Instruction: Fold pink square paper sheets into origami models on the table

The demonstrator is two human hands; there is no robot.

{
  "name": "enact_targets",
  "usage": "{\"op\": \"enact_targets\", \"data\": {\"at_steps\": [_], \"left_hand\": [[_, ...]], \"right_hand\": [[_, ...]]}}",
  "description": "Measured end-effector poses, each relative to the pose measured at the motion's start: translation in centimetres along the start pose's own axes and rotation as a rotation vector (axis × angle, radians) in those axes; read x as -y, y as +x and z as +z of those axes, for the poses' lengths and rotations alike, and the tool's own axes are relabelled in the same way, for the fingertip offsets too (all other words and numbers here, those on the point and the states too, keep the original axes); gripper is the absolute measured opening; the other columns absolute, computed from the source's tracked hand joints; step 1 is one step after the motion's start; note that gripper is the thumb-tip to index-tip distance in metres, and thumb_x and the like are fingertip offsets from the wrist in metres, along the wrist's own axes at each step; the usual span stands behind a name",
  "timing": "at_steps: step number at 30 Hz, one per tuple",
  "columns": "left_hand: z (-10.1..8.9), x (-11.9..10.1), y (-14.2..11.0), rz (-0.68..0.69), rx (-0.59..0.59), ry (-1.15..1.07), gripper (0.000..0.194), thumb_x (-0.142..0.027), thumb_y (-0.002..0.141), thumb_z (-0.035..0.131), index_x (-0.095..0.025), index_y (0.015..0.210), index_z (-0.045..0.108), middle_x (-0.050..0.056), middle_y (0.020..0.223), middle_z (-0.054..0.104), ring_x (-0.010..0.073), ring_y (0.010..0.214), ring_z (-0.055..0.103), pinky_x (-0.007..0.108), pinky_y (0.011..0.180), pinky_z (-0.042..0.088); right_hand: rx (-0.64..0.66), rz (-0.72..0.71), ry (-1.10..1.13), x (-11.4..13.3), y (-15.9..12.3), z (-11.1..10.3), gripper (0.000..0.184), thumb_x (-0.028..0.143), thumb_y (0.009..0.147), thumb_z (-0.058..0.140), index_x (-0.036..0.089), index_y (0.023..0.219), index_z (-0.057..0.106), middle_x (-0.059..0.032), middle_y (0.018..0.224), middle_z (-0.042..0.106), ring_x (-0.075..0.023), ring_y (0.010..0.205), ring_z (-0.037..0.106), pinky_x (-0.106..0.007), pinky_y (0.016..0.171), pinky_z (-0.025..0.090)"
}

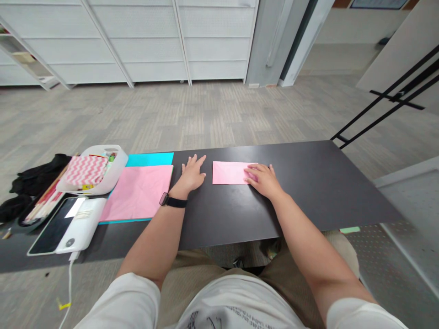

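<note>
Right hand point(263, 179) on paper piece point(227, 173), paper stack point(140, 193) left, basket point(118, 170) farther left

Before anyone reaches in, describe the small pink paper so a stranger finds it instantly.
On the dark table, find the right hand. It covers the right end of the small pink paper, a wide oblong. Unlike the larger pink sheet left of the left hand, it shows no blue sheet beneath.

Right end of the small pink paper point(228, 172) mostly out of sight under the right hand point(264, 179)
</note>
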State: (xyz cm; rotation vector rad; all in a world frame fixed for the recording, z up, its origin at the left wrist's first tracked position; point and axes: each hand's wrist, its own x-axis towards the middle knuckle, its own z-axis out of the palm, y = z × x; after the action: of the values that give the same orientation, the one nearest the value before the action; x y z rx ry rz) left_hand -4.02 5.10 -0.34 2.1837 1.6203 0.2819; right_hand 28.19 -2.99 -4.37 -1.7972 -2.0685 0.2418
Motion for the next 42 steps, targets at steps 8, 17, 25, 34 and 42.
{"op": "enact_targets", "data": {"at_steps": [8,17,25,34,42], "left_hand": [[2.8,-3.5,-1.3,0.546,-0.292,-0.253,0.041,-0.023,0.101,0.06,-0.023,0.142,0.062,0.01,0.152,0.062,0.0255,0.144,0.056,0.049,0.128,0.043],[4.5,-3.7,-1.3,0.564,-0.065,-0.121,0.04,-0.034,0.096,0.074,-0.022,0.133,0.071,0.01,0.141,0.072,0.0293,0.133,0.064,0.049,0.122,0.046],[4.4,-3.2,-0.9,0.565,-0.088,-0.114,0.037,-0.038,0.093,0.079,-0.024,0.127,0.074,0.008,0.132,0.075,0.0282,0.126,0.066,0.047,0.116,0.047],[3.9,-3.1,-0.7,0.631,-0.07,-0.178,0.02,-0.036,0.106,0.062,-0.024,0.108,0.078,0.005,0.119,0.079,0.0237,0.117,0.07,0.044,0.113,0.047],[4.0,-3.4,-1.3,0.622,-0.066,-0.263,0.018,-0.026,0.103,0.056,-0.024,0.104,0.074,0.004,0.116,0.079,0.022,0.113,0.071,0.045,0.12,0.043]], "right_hand": [[-0.038,-0.027,-0.079,1.4,0.3,0.2,0.036,0.049,0.1,0.067,0.034,0.131,0.076,-0.0086,0.145,0.069,-0.0354,0.134,0.057,-0.063,0.12,0.031],[-0.058,-0.125,0.036,2.1,0.1,0.0,0.032,0.046,0.104,0.064,0.031,0.129,0.076,-0.0077,0.141,0.073,-0.0331,0.13,0.064,-0.055,0.11,0.041],[-0.057,-0.213,0.173,1.0,-0.1,-0.3,0.026,0.025,0.098,0.062,0.031,0.117,0.078,-0.0056,0.122,0.081,-0.0293,0.116,0.072,-0.05,0.104,0.049],[-0.139,-0.235,0.167,-0.4,0.0,-0.1,0.06,0.006,0.078,0.059,0.029,0.132,0.073,-0.0078,0.137,0.072,-0.0316,0.129,0.064,-0.055,0.11,0.05],[-0.152,-0.158,0.197,-0.3,0.5,0.1,0.03,0.023,0.094,0.064,0.031,0.119,0.077,-0.0079,0.121,0.076,-0.0309,0.117,0.069,-0.055,0.106,0.052]]}}
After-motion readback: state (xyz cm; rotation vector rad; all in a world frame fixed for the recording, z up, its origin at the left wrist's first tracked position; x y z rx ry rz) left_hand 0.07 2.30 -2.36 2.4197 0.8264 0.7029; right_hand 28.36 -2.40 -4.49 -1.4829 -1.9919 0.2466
